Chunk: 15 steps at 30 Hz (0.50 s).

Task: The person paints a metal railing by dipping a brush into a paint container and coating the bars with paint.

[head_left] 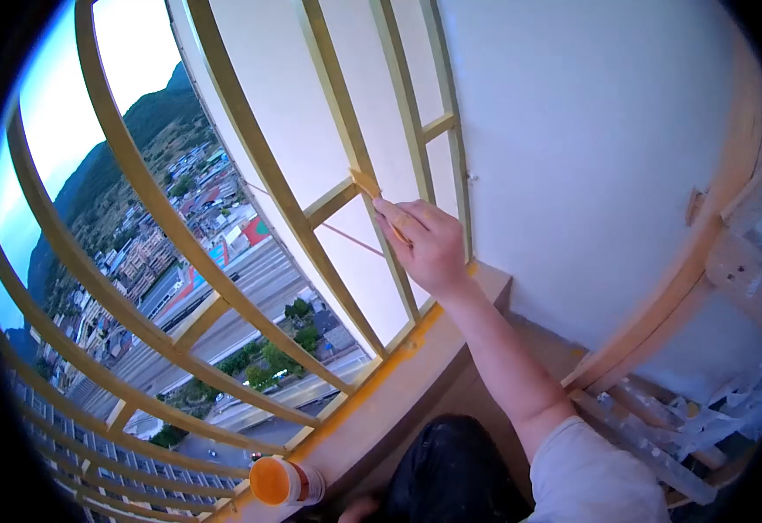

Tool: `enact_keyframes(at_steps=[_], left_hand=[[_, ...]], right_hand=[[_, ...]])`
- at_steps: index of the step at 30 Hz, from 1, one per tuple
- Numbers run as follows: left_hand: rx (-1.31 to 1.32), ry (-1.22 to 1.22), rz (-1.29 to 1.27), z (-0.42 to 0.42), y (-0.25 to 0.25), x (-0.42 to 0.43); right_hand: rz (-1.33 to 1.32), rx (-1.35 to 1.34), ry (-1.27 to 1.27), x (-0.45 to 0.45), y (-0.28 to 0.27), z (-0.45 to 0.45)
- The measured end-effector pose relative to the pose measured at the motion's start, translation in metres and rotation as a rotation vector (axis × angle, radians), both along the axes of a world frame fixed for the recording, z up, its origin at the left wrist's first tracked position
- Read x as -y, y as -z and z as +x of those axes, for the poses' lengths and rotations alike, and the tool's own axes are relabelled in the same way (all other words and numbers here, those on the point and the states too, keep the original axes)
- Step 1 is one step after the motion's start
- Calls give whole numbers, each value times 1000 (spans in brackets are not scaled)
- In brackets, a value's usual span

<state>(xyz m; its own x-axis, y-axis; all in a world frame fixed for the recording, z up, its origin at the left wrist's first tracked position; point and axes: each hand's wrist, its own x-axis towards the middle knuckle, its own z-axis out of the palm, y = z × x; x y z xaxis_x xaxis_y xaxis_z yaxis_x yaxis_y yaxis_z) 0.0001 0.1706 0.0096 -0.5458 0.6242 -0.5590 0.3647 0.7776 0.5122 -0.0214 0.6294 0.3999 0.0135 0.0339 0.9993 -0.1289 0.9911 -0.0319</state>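
Observation:
My right hand [426,242] is closed around the handle of a paintbrush [365,183]. The brush's yellowish tip touches an upright bar of the yellow-painted railing [346,122], where a short crosspiece [331,202] meets it. Down at the foot of the railing, an open paint bucket [273,481] holds orange-yellow paint. Beside my dark-clothed knee, a small patch of skin shows at the bottom edge; I cannot tell whether it is my left hand or a foot.
Yellow-orange paint marks the ledge [372,375] under the bars. A white wall [590,174] rises on the right. Lower right, a wooden frame [660,322] stands near wood pieces and torn plastic [730,410]. Beyond the bars, buildings and roads lie far below.

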Motion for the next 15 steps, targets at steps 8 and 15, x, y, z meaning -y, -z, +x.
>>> enact_keyframes(at_steps=[8,15], left_hand=[[89,50,-226,-16,49,10],[140,102,-151,-21,53,15]], right_hand=[[-116,-29,-3,27,29,-13],[-893,-92,-964,42,28,-18]])
